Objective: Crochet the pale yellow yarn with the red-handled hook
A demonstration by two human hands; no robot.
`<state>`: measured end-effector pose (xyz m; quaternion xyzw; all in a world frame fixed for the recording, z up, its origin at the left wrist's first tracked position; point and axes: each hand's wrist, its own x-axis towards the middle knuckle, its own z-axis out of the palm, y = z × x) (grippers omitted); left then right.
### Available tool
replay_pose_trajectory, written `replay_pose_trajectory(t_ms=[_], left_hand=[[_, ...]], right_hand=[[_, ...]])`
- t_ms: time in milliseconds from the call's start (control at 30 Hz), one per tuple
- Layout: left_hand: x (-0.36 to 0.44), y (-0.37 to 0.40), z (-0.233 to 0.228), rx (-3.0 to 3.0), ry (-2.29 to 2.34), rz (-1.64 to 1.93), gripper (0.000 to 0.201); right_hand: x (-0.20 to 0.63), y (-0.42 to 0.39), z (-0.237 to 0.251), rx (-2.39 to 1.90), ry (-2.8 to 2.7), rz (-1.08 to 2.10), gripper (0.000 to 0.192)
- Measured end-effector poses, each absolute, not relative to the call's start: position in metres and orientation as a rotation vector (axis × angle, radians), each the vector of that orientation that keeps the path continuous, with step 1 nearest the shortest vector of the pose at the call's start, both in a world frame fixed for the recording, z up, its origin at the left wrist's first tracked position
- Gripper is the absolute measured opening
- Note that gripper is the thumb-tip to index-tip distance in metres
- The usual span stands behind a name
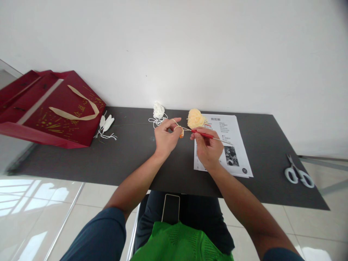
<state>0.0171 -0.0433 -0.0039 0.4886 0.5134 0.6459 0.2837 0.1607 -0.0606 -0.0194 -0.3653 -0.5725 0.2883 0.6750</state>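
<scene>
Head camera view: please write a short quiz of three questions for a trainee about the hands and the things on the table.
1. True or false: the scissors lie near the table's right edge.
2. What does the right hand hold?
3. The pale yellow yarn ball lies: A) on the red bag B) at the top of the printed sheet C) on the phone

Key: 1 true. 2 the red crochet hook. 3 B.

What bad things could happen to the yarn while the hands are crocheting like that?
The pale yellow yarn ball lies loose near the dark table's back edge, so a tug from the left hand might roll it off. The thin red-handled crochet hook in the right hand could slip out of the small orange piece.
</scene>
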Motion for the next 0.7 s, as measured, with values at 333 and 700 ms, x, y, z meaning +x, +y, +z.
replay_pose_trajectory(t_ms=[333,700], left_hand=[[0.0131,-0.0479,-0.0025,1.736,1.444,1.599,0.029],[0.0104,-0.046,-0.004,1.867,1.435,1.466,0.034]], right_hand=[[0.1634,-0.0583,-0.0155,-0.916,-1.203,0.728,0.011],[0.1681,-0.0564,-0.0101,-0.938,-1.246,0.725,0.011]])
